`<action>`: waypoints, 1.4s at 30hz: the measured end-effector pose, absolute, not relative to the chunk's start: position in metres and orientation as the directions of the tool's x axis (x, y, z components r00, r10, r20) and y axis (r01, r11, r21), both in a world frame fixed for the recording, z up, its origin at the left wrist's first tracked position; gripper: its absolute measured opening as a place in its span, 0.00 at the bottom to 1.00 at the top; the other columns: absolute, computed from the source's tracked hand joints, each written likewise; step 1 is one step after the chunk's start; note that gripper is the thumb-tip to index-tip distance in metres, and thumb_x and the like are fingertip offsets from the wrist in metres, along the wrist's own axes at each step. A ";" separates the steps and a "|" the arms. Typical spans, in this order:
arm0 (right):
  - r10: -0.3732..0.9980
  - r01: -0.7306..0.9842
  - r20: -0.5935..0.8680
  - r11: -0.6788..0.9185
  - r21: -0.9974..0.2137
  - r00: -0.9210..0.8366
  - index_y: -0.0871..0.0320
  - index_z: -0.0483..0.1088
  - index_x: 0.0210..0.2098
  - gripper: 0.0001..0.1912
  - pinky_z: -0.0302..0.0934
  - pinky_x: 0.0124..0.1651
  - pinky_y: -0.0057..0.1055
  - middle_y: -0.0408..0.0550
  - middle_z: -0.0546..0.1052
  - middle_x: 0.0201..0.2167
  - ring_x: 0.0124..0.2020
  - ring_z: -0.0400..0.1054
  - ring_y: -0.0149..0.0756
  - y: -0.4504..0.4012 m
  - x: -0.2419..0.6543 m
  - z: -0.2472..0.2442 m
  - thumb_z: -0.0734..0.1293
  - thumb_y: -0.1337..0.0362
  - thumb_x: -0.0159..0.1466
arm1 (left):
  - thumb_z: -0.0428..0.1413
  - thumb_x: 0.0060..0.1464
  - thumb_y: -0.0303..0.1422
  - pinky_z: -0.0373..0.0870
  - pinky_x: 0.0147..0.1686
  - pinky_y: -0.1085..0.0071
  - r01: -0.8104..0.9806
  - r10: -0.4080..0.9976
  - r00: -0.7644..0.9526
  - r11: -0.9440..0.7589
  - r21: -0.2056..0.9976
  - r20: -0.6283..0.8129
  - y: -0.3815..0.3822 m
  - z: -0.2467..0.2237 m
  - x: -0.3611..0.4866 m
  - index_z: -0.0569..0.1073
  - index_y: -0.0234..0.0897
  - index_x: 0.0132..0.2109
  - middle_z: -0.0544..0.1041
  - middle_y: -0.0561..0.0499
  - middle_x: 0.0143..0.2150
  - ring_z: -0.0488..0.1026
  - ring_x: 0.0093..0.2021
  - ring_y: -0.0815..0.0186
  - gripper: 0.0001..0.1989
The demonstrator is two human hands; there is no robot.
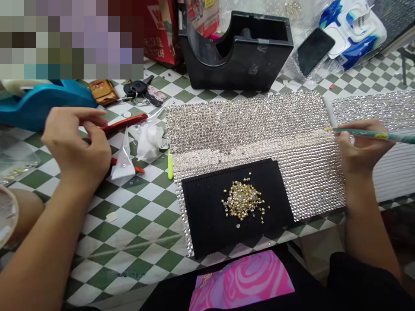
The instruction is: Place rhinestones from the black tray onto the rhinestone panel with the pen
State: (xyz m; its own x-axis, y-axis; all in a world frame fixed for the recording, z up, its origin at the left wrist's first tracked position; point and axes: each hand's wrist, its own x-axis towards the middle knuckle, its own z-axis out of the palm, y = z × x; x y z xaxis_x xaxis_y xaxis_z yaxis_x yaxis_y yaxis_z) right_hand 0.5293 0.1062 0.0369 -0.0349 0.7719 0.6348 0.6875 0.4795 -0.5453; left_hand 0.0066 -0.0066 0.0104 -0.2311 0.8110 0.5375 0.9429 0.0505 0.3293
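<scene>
My right hand [365, 144] pinches a green patterned pencil-like stick [402, 137] with a yellowish tip. Its tip is at the right edge of a rhinestone-covered sheet [246, 121], by a paler band across the sheet; I cannot tell whether it touches. Over the sheet's front lies a black card [207, 229] with a heap of small gold-backed rhinestones [241, 201]. My left hand [76, 144] is off to the left, thumb and index finger apart, the other fingers curled, with nothing visible in it. Red-handled tools [126, 123] and a small clear bag [124, 162] lie beside it.
A black tape dispenser [236, 56] stands behind the sheet, with a phone [315, 52] and a wipes pack [359, 36] to its right. At left are a blue tape dispenser [48, 101], keys [138, 88] and a cup [8, 216]. Another studded sheet [376, 110] lies at right.
</scene>
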 end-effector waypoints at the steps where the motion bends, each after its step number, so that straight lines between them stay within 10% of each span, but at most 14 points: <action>1: 0.766 0.691 0.642 0.483 -0.538 -0.035 0.58 0.73 0.27 0.06 0.66 0.36 0.35 0.43 0.73 0.26 0.30 0.71 0.34 0.107 0.529 0.035 0.65 0.71 0.50 | 0.45 0.58 0.28 0.69 0.51 0.52 0.945 0.814 -0.232 0.059 0.321 0.533 -0.007 0.011 0.007 0.78 0.31 0.44 0.80 0.41 0.40 0.76 0.48 0.50 0.17; 29: 0.757 0.696 0.652 0.488 -0.526 -0.039 0.60 0.75 0.34 0.09 0.67 0.37 0.34 0.45 0.75 0.32 0.34 0.72 0.33 0.109 0.530 0.033 0.66 0.68 0.54 | 0.42 0.60 0.28 0.70 0.54 0.51 0.968 0.845 -0.149 0.018 0.251 0.514 0.011 0.022 0.014 0.73 0.28 0.53 0.76 0.42 0.43 0.74 0.51 0.51 0.20; 42: 0.801 0.688 0.599 0.434 -0.582 0.001 0.56 0.78 0.40 0.14 0.65 0.30 0.33 0.45 0.77 0.31 0.29 0.74 0.35 0.102 0.525 0.036 0.67 0.68 0.54 | 0.43 0.62 0.28 0.69 0.56 0.53 0.968 0.944 -0.252 0.251 0.029 0.211 0.071 0.045 0.020 0.64 0.37 0.66 0.70 0.39 0.53 0.68 0.58 0.50 0.26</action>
State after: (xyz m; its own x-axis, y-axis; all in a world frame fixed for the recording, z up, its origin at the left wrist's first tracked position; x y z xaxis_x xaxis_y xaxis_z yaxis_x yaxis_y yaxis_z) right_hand 0.5253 0.1018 0.0356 0.0008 0.8009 0.5988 0.6878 0.4342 -0.5817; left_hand 0.0204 0.0706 0.0446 -0.2515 0.9445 0.2114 0.9675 0.2511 0.0292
